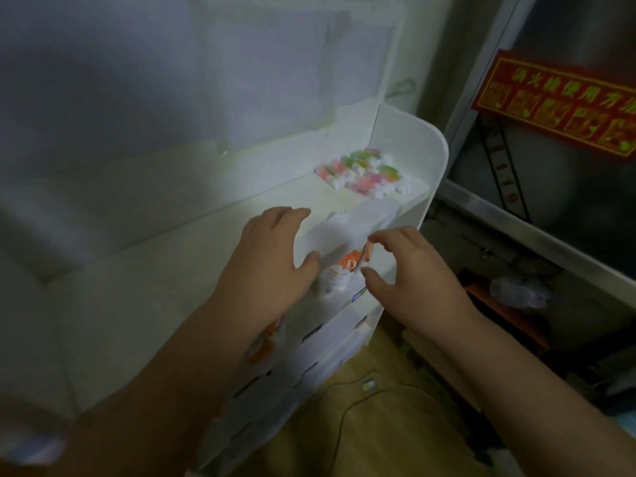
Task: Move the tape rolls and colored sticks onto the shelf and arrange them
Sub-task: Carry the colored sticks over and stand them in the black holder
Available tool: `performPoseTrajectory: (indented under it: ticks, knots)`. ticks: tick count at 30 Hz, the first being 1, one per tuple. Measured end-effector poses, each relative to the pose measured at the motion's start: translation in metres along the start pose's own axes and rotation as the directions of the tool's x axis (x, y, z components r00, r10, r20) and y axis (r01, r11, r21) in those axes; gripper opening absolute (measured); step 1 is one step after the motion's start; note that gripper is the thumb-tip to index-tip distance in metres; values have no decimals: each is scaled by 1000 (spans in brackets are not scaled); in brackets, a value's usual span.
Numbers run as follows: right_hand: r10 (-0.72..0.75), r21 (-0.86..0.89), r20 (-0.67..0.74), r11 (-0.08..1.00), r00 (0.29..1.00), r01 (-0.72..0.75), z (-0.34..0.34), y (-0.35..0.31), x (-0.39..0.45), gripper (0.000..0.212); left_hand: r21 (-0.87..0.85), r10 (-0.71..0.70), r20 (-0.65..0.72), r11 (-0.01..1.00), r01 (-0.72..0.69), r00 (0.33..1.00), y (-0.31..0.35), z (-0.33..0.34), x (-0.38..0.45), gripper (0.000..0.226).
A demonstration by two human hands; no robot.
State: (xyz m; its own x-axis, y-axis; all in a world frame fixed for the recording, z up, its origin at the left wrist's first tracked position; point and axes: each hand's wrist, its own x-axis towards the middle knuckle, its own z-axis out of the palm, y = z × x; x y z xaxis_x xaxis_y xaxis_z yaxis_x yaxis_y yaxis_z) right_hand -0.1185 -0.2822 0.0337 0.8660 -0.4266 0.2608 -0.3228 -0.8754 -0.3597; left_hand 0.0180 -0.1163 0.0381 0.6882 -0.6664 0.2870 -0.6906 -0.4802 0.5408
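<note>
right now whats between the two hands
In the head view, an orange-and-white printed packet sits between the left hand and right hand, standing in the white shelf; blur hides finer detail.

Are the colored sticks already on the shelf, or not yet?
On the shelf. The colored sticks lie in a heap at the back right of the top shelf, beside its side panel, away from both hands.

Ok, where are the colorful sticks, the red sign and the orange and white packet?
colored sticks (358,172), head view, middle of the pile on the shelf.
red sign (557,103), head view, centre of its face.
orange and white packet (339,273), head view, its front between the hands.
</note>
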Motion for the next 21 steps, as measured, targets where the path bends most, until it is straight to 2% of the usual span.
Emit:
performPoseTrajectory:
  ticks: [6, 12, 18, 21]
  knots:
    - [44, -6, 27, 999, 999, -44, 3, 37, 42, 48, 5, -23, 4, 1000, 23, 1000, -16, 19, 40, 58]
    - [23, 31, -31, 999, 999, -22, 11, 69, 97, 38, 30, -69, -19, 997, 69, 997, -15, 42, 79, 56]
    - [48, -54, 162, 998, 986, -39, 24, 104, 169, 46, 96, -144, -38, 984, 147, 989, -6, 63, 127, 59]
    - [14, -87, 207, 996, 978, 4, 36, 126, 204, 43, 137, -182, -54, 973, 188, 982, -3, 74, 153, 59]
